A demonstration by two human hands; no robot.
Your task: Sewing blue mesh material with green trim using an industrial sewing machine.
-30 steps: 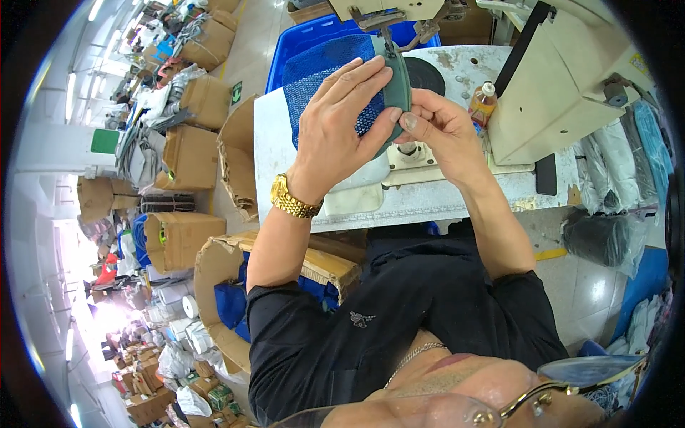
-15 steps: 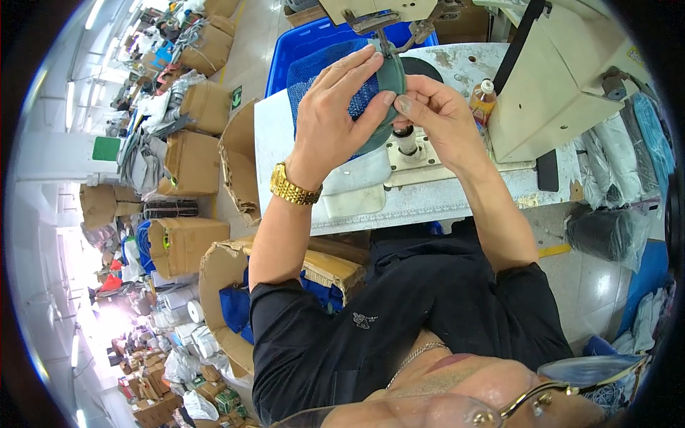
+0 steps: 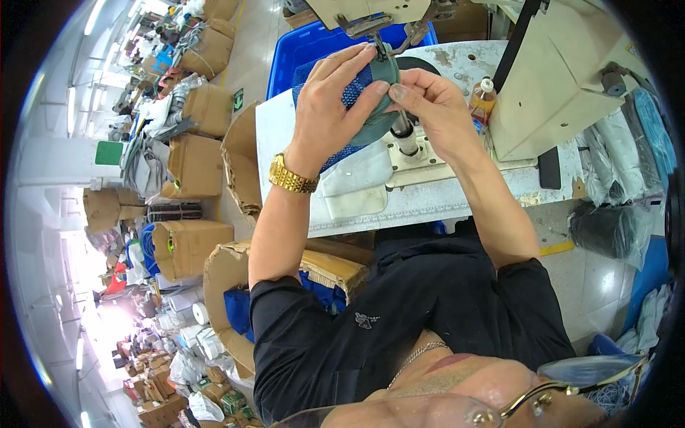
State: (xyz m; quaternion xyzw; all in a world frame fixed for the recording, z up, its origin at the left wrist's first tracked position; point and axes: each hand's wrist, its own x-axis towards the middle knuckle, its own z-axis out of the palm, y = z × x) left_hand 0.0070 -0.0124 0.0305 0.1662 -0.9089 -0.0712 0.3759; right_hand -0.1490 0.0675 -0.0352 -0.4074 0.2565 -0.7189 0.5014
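A blue mesh fabric piece [image 3: 302, 74] with a grey-green band [image 3: 386, 74] along its edge sits under the needle area of a sewing machine [image 3: 371, 16]. My left hand [image 3: 330, 114] lies over the mesh, its long fingers stretched toward the presser foot [image 3: 382, 50] and its thumb pressed on the band. On the band's right side, my right hand [image 3: 432, 105] pinches the edge between thumb and curled fingers. Beneath the fabric stands the machine's metal post [image 3: 406, 137]. Part of the mesh is hidden under my left hand.
A blue plastic bin [image 3: 284, 58] stands behind the white table [image 3: 275, 135]. Right of my right hand are a small orange bottle [image 3: 483, 100] and the machine's cream body [image 3: 549, 93]. White pads [image 3: 357, 187] lie on the near table. Open cardboard boxes [image 3: 239, 160] are at the left.
The band and mesh have turned under the machine; less mesh shows beyond my left hand and some now shows near its wrist. Both hands have shifted slightly left.
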